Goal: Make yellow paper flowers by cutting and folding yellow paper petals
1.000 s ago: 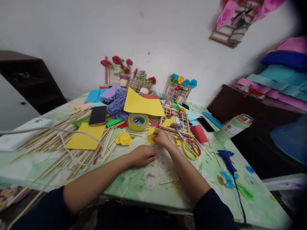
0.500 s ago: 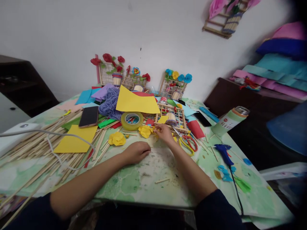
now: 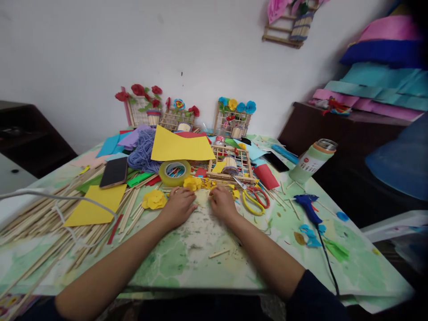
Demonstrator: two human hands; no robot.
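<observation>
My left hand [image 3: 178, 208] rests on the table, thumb apart from the fingers, its fingertips at the near edge of a yellow paper flower [image 3: 192, 183]. Another yellow paper flower [image 3: 154, 200] lies just left of that hand. Across a small gap, my right hand [image 3: 222, 203] has its fingers curled in near some yellow paper scraps [image 3: 236, 194]; whatever they may hold is hidden. Scissors [image 3: 254, 200] with red and yellow handles lie right of it. Behind the hands are a roll of clear tape [image 3: 174, 173] and a small stick lattice [image 3: 248, 166] with a stick pot.
Thin wooden sticks [image 3: 83, 236], a phone [image 3: 114, 172] and a pale cable cover the left side. Yellow paper [image 3: 182, 145] and purple yarn [image 3: 144, 149] lie behind. At right are a blue glue gun [image 3: 308, 207] with its cord and a green bottle [image 3: 310, 162].
My left hand has moved forward and its curled fingers have spread toward the flower. My right hand has drawn back from the flower and curled in. The view has shifted slightly.
</observation>
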